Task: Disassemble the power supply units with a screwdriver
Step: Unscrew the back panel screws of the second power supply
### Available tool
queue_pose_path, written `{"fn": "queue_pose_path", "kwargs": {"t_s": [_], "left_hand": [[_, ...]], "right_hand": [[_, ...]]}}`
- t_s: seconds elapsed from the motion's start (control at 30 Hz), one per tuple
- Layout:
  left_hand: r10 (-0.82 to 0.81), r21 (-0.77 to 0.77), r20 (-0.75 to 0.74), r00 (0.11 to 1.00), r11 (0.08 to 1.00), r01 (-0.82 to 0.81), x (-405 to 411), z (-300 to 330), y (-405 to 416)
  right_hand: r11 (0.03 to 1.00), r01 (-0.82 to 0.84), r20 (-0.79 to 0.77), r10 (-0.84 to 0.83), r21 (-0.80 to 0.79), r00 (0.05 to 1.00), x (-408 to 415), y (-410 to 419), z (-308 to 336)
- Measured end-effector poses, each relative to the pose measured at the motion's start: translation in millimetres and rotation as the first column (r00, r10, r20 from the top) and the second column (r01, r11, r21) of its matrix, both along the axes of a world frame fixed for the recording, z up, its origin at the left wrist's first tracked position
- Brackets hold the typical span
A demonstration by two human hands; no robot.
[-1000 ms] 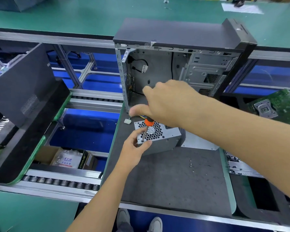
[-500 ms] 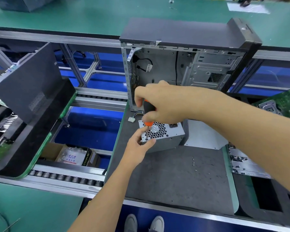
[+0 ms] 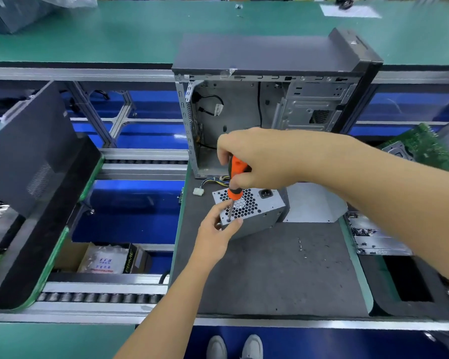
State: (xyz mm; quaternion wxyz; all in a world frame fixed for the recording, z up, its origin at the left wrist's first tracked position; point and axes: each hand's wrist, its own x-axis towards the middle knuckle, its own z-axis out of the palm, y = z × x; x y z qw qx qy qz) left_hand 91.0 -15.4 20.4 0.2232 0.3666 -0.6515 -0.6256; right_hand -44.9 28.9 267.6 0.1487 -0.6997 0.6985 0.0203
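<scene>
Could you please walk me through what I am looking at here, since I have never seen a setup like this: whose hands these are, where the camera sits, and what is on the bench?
There is no machine here: a person works with bare hands, and the single camera is worn on their head, looking forward and down.

The right hand grips an orange-handled screwdriver, its tip set at the near left corner of a grey power supply unit. The left hand holds that same corner of the unit.

The unit rests on a dark grey mat. Behind it stands an opened computer case, its inside mostly bare metal. The unit's coloured wires end in a white connector lying on the mat. A few small loose screws lie further right, and a green circuit board sits at the right edge.
</scene>
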Motion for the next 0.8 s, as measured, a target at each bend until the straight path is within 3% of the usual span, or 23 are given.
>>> {"fn": "queue_pose_path", "kwargs": {"t_s": [0.23, 0.3, 0.37, 0.43, 0.47, 0.57, 0.8], "left_hand": [[-0.045, 0.020, -0.076, 0.996, 0.999, 0.047, 0.2, -0.9, -5.1], [-0.060, 0.016, -0.082, 0.995, 0.998, 0.061, -1.1, -2.0, -8.7], [-0.078, 0.007, -0.065, 0.995, 0.997, 0.079, -2.0, -2.7, -15.0], [-0.103, 0.002, -0.056, 0.993, 0.995, 0.104, -3.6, -2.9, -22.2], [-0.113, -0.002, -0.055, 0.992, 0.994, 0.113, -4.5, -2.6, -24.9], [-0.115, 0.015, -0.057, 0.992, 0.993, 0.116, -7.9, -4.4, -30.4], [-0.132, 0.044, -0.027, 0.991, 0.990, 0.133, -6.9, -7.8, -38.3]], "right_hand": [[0.990, 0.077, 0.086, -0.088, 0.120, 0.992, -6.2, 2.0, 2.4], [0.980, 0.172, -0.006, -0.172, 0.100, 0.985, -4.6, 2.1, 1.0], [0.961, 0.274, -0.191, -0.264, 0.030, 0.945, -0.7, 0.4, 0.8], [0.978, 0.207, -0.401, -0.201, -0.029, 0.894, 2.6, -1.8, -1.0], [0.982, 0.180, -0.429, -0.187, -0.057, 0.884, 3.1, -2.6, -3.2], [0.970, 0.208, -0.319, -0.237, -0.122, 0.918, 3.9, -3.8, -7.2], [0.990, 0.142, -0.017, -0.142, -0.024, 0.990, -6.7, -3.0, -3.9]]}}
